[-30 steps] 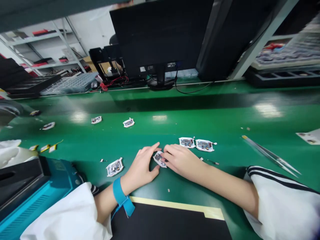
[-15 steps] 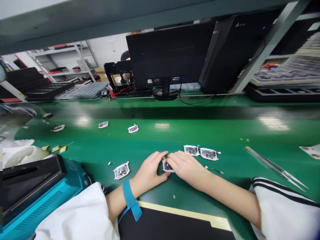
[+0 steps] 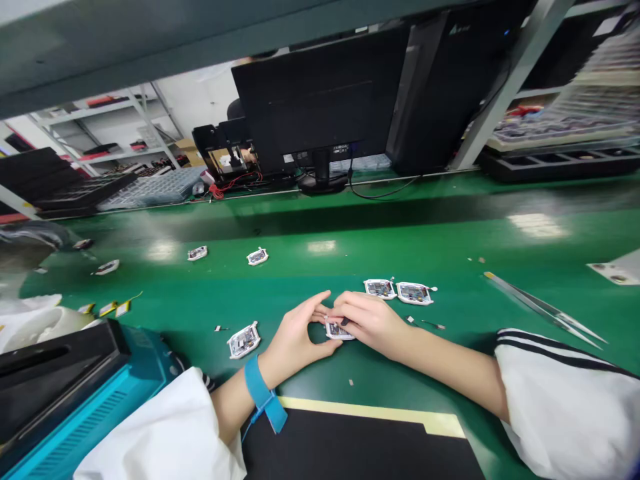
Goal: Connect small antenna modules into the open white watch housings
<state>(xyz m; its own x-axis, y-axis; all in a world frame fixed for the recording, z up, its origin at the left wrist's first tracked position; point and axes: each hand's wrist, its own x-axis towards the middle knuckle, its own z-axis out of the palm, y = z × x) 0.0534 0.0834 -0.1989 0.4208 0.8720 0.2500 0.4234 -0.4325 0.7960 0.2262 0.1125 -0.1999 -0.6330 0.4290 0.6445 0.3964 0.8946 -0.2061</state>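
Observation:
A small white-framed circuit board lies on the green mat in front of me, partly covered by my fingers. My left hand curves round its left side, thumb at the near edge and fingers at the far edge, gripping it. Over the board, my right hand is closed in a pinch on a small black piece, too small to name exactly. Two similar boards sit side by side beyond my right hand, the left one close to the right one. Another board rests left of my left wrist.
Tweezers lie at the right. Further boards, among them one, are spread at the back left. A teal and black machine stands at near left, a black sheet in front of me. A monitor stands behind.
My right hand has shifted back from the board, uncovering more of it, and a small black piece now shows at its fingertips. My left fingers have opened slightly. The camera view has tilted a little.

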